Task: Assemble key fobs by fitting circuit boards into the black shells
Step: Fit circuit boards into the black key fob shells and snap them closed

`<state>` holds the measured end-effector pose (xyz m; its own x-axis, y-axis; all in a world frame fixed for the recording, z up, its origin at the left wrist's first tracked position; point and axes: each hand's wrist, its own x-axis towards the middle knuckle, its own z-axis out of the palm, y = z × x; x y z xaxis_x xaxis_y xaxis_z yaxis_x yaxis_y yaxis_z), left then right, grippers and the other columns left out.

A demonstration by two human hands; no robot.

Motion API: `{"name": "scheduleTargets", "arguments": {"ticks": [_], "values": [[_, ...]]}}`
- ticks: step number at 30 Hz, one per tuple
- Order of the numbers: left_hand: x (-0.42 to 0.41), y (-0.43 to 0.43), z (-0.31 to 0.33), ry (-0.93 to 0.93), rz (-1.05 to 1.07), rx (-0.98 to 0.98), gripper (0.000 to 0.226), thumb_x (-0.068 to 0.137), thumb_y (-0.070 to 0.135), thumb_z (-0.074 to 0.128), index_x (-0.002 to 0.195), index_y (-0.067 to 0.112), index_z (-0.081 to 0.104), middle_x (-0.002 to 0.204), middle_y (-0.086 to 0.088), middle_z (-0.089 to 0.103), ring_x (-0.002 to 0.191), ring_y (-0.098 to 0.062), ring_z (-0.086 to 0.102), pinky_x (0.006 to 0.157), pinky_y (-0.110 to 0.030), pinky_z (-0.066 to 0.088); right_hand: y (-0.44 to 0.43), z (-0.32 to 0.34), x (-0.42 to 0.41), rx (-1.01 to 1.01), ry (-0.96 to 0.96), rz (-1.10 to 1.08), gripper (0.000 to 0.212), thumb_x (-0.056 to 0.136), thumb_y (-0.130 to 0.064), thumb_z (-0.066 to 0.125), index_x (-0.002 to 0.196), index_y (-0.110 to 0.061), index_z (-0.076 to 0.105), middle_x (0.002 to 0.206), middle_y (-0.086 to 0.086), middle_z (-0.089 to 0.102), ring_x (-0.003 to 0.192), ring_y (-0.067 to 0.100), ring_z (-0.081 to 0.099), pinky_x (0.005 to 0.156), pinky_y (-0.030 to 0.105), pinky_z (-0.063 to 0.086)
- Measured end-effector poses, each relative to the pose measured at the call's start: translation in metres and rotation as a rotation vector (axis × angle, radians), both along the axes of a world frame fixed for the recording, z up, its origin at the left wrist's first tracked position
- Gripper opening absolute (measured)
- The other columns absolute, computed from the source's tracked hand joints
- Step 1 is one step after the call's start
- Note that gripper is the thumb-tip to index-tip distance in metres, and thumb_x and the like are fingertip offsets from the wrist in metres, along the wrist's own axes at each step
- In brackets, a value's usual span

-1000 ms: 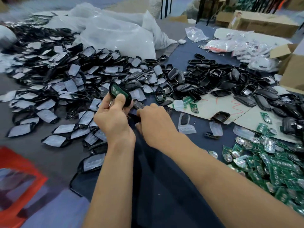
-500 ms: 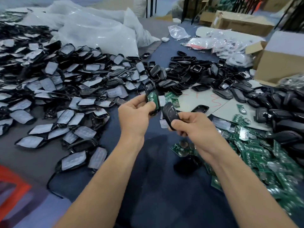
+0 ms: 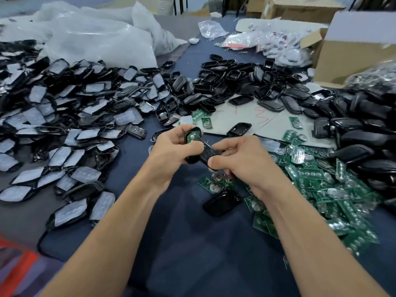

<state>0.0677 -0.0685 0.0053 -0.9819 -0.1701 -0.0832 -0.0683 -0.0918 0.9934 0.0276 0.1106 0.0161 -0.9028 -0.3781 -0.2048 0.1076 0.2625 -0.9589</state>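
Note:
My left hand grips a black shell half that has a green circuit board seated inside it, open side toward me. My right hand grips a second black shell half, its end touching the lower edge of the first shell. Both hands meet above the dark blue cloth at the table's centre. A closed black fob lies on the cloth just below my right hand. Loose green circuit boards are heaped to the right.
Shell halves with grey button pads cover the left side. Empty black shells are piled at the back and right. White plastic bags lie at the back left, a cardboard box at the back right.
Both hands came from the left pile toward the centre. The right hand picked up a second shell half and brought it against the board-loaded shell in the left hand.

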Motion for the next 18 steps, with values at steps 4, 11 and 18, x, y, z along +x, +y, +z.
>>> {"name": "scheduleTargets", "arguments": {"ticks": [4, 11, 18], "values": [[-0.001, -0.005, 0.001, 0.048, -0.065, 0.143, 0.026, 0.069, 0.016, 0.082, 0.093, 0.023, 0.078, 0.086, -0.002, 0.069, 0.077, -0.017, 0.068, 0.066, -0.024, 0.054, 0.003, 0.002, 0.0, -0.075, -0.016, -0.022, 0.023, 0.072, -0.005, 0.086, 0.092, -0.014, 0.079, 0.058, -0.002, 0.063, 0.05, 0.012, 0.05, 0.052, 0.03, 0.043], [-0.005, -0.001, 0.002, 0.142, 0.347, 0.094, 0.022, 0.083, 0.002, 0.077, 0.093, 0.022, 0.077, 0.084, 0.005, 0.07, 0.079, -0.012, 0.065, 0.07, -0.024, 0.055, -0.006, -0.004, 0.006, 0.001, 0.15, -0.287, 0.007, 0.078, -0.021, 0.079, 0.072, -0.02, 0.076, 0.065, 0.0, 0.075, 0.045, 0.01, 0.057, 0.048, 0.025, 0.046], [0.001, 0.013, 0.004, 0.414, 0.351, -0.354, 0.039, 0.082, 0.004, 0.074, 0.095, 0.04, 0.072, 0.091, 0.019, 0.074, 0.085, 0.001, 0.068, 0.078, -0.013, 0.051, -0.025, 0.007, 0.021, -0.472, -0.437, -0.137, 0.041, 0.102, -0.037, 0.062, 0.098, 0.002, 0.072, 0.086, 0.016, 0.079, 0.07, 0.022, 0.076, 0.058, 0.024, 0.059]]}}
